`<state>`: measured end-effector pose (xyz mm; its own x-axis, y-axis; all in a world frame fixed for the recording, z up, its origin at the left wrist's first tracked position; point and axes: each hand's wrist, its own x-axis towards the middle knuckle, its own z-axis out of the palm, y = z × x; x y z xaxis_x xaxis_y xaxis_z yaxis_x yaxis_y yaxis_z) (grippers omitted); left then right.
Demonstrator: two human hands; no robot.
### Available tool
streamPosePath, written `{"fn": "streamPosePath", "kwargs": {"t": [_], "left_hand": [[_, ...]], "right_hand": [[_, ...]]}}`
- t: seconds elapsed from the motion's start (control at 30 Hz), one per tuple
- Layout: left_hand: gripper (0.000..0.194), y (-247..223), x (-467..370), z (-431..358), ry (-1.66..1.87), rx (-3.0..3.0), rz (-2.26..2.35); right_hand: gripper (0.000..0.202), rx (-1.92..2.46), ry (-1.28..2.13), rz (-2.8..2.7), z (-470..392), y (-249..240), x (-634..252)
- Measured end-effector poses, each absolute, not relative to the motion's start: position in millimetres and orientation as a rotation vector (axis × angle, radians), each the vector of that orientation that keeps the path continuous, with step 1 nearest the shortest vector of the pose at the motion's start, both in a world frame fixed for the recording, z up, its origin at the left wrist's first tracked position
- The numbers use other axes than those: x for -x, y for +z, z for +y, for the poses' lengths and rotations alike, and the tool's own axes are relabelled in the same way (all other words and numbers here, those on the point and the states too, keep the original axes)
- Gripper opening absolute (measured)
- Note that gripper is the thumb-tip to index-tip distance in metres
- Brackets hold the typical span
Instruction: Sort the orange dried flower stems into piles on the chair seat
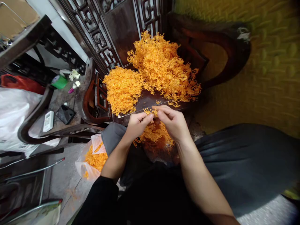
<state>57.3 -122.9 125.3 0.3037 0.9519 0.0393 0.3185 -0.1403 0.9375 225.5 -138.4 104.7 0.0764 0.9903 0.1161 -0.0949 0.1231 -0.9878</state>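
My left hand is closed in a pinch on a small orange, branching flower-like piece, whose thin prongs stick out past the fingertips. Close beside it, my right hand pinches a similar orange piece; whether the two bits are joined I cannot tell. Both hands meet just in front of a dark wooden seat. On that seat lie a lower, compact heap of these orange pieces and a taller, looser heap. Below my hands, more orange pieces sit between my legs, partly hidden by my wrists.
A translucent plastic bag with orange pieces stands on the floor at left. A wooden side chair holds a white device, a dark phone-like object and a green container. A curved armrest rises at right.
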Motion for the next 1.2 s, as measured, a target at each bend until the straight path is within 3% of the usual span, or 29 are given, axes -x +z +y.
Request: {"fn": "streamPosePath", "kwargs": {"t": [0.17, 0.3, 0.5, 0.6, 0.7, 0.9, 1.07, 1.2], "left_hand": [[0.05, 127.8, -45.6, -122.9, 0.883, -1.516, 1.226], [0.05, 124.8, -50.1, -121.3, 0.839, -1.578, 1.224], [0.05, 122.9, -60.2, -121.5, 0.675, -1.866, 1.154], [0.049, 132.2, -45.2, -118.7, 0.502, -1.806, 1.143], [0.046, 136.9, -23.0, -110.5, 0.566, -1.651, 1.225], [0.038, 119.1, -3.4, -91.3, 0.994, -1.358, 1.206], [0.036, 108.9, 3.7, -88.0, 1.078, -1.021, 1.143], [0.032, 110.6, 8.3, -87.9, 1.088, -0.932, 1.076]], "right_hand": [[0.029, 1.266, 0.754, -0.798, -131.3, 99.8, -247.9], [0.04, 1.193, 1.032, -0.892, -132.5, 100.5, -241.8], [0.017, 1.187, 0.993, -1.191, -134.0, 95.5, -202.0], [0.017, 1.153, 0.913, -0.792, -116.5, 78.7, -216.9], [0.025, 0.935, 0.851, -0.392, -98.3, 68.5, -240.8], [0.042, 0.798, 1.469, -0.405, -101.8, 75.5, -229.5], [0.031, 0.691, 1.673, -0.317, -102.2, 69.5, -220.0], [0.033, 0.657, 1.775, -0.326, -100.2, 71.0, -222.8]]}}
